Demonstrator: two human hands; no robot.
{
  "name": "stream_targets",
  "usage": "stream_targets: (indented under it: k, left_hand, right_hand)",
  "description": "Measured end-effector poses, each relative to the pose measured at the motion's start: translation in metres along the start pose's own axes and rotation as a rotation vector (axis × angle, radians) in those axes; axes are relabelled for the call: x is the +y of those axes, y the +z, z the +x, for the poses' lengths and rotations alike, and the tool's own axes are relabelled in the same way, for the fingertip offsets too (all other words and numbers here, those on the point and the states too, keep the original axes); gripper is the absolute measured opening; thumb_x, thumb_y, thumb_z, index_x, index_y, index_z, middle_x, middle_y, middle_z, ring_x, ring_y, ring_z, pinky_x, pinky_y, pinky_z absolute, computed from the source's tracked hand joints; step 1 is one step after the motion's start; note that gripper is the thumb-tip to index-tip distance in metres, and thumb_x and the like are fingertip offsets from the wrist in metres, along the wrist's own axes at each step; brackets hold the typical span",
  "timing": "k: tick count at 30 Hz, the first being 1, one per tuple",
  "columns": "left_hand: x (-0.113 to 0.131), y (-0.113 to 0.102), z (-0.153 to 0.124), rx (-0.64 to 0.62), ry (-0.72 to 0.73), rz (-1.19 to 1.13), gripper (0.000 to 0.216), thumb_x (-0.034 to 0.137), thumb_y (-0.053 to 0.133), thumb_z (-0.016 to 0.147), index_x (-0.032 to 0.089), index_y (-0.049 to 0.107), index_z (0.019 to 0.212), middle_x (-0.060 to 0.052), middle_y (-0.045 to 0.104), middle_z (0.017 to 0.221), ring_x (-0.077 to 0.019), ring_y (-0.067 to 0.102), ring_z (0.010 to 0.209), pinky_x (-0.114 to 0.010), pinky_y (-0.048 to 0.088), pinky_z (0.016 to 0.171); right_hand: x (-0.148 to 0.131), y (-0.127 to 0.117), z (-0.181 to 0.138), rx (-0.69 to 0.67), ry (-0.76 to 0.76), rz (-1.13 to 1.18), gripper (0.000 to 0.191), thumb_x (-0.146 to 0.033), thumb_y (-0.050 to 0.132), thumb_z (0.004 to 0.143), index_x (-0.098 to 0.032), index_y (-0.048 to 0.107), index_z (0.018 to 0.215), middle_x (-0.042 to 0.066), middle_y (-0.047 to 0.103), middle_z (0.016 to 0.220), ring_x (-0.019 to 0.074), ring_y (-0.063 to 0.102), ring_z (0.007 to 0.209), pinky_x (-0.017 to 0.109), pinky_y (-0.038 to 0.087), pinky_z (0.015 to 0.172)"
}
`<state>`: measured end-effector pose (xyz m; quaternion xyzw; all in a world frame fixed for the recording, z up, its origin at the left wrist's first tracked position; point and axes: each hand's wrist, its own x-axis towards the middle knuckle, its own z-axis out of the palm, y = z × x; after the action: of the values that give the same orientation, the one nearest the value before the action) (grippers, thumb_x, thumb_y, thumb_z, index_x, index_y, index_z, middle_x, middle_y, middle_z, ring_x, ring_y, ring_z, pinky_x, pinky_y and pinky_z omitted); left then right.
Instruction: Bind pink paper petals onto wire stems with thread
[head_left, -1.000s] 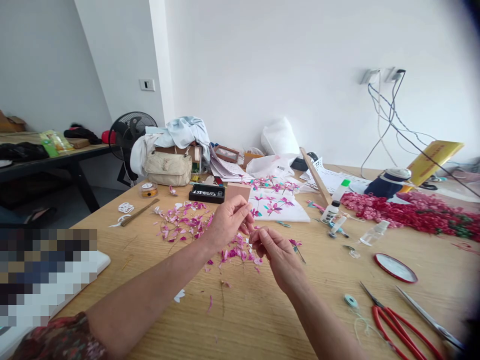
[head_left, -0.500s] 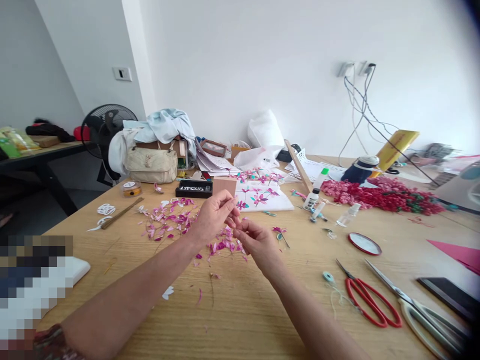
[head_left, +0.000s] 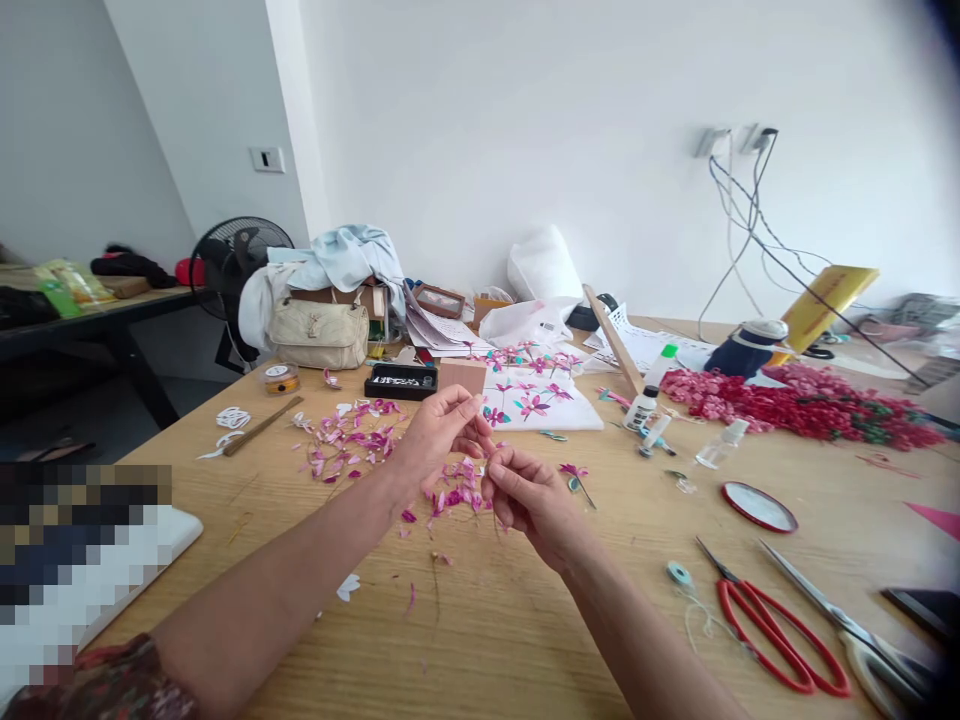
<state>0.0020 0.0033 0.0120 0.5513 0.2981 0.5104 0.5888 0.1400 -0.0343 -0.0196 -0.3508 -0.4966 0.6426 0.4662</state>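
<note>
My left hand [head_left: 448, 432] and my right hand [head_left: 531, 498] meet over the middle of the wooden table [head_left: 360, 620]. Both are closed, thumb against fingers, on something too small and thin to make out. A thin strand shows just below my right fingers. Beneath and behind the hands lie loose pink petals [head_left: 352, 440], some on thin stems. Beyond them, finished pink flowers with teal leaves [head_left: 534, 403] rest on a white cloth [head_left: 589, 412]. One more flower [head_left: 574, 472] lies to the right of my right hand.
At right are red-handled scissors [head_left: 772, 630], larger scissors [head_left: 810, 585], a thread spool [head_left: 679, 573], a round red-rimmed dish [head_left: 759, 507], small bottles [head_left: 642, 408] and a red flower bundle [head_left: 825, 400]. A black box [head_left: 401, 382] and beige handbag [head_left: 319, 333] stand at the back left.
The view has turned slightly left, so the table's things appear further right. My hands stay close together, still pinching; my right hand has tilted a little.
</note>
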Motion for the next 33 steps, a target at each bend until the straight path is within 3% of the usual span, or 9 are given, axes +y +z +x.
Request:
stream_targets:
  k: [13, 21, 33]
  left_hand:
    - [-0.0003, 0.0031, -0.0021, -0.119, -0.064, -0.082, 0.021, 0.033, 0.061, 0.073, 0.014, 0.053, 0.068, 0.001, 0.055, 0.064, -0.0070, 0.052, 0.058, -0.018, 0.040, 0.052]
    - [-0.0009, 0.0058, -0.0017, -0.060, -0.046, 0.018, 0.017, 0.028, 0.063, 0.069, 0.014, 0.055, 0.066, 0.003, 0.053, 0.056, -0.0060, 0.048, 0.051, -0.019, 0.039, 0.052]
    - [0.0001, 0.0055, -0.0021, -0.086, -0.058, 0.097, 0.014, 0.025, 0.064, 0.067, 0.014, 0.057, 0.070, 0.004, 0.052, 0.059, -0.0054, 0.046, 0.054, -0.018, 0.036, 0.052]
  right_hand:
    - [0.0031, -0.0068, 0.0031, -0.023, -0.071, 0.110, 0.022, -0.037, 0.063, 0.073, -0.018, 0.052, 0.069, -0.004, 0.057, 0.057, 0.0028, 0.035, 0.035, 0.018, 0.016, 0.034]
    - [0.0048, -0.0067, 0.0038, -0.007, -0.083, 0.100, 0.022, -0.034, 0.064, 0.073, -0.017, 0.052, 0.067, -0.004, 0.057, 0.055, 0.0029, 0.037, 0.036, 0.018, 0.015, 0.036]
    - [0.0019, -0.0076, 0.0022, 0.035, -0.071, 0.055, 0.025, -0.038, 0.064, 0.072, -0.017, 0.052, 0.065, -0.003, 0.058, 0.052, 0.0040, 0.039, 0.037, 0.018, 0.016, 0.036]
